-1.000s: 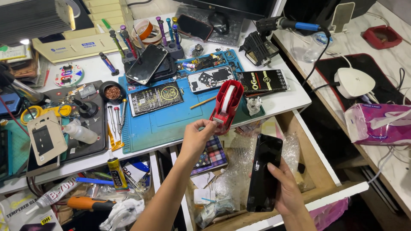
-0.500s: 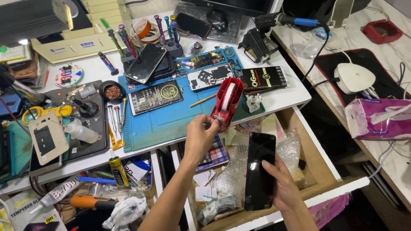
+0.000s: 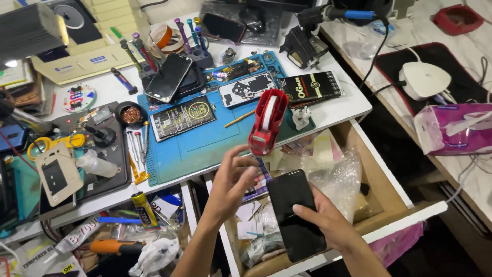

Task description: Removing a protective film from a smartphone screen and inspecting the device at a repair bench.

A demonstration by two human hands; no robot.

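Observation:
My right hand (image 3: 328, 220) holds a black phone (image 3: 294, 213) screen-up over the open wooden drawer (image 3: 382, 179). My left hand (image 3: 230, 182) hovers with fingers spread just left of the phone's top edge, holding nothing. A red tape dispenser (image 3: 266, 120) stands at the front edge of the blue work mat (image 3: 205, 146), just above my left hand's fingertips and apart from them.
On the mat lie opened phones (image 3: 182, 117), a phone back panel (image 3: 246, 88), a black box (image 3: 312, 86) and screwdrivers (image 3: 138, 143). The drawer holds plastic bags (image 3: 338, 177) and papers. A second open drawer (image 3: 128, 225) at left holds a battery, glue tube and cloth. A tissue pack (image 3: 451, 128) lies on the side table.
My left hand has let go of the red tape dispenser and drawn back toward the phone. The right hand has lifted the phone slightly toward the left hand.

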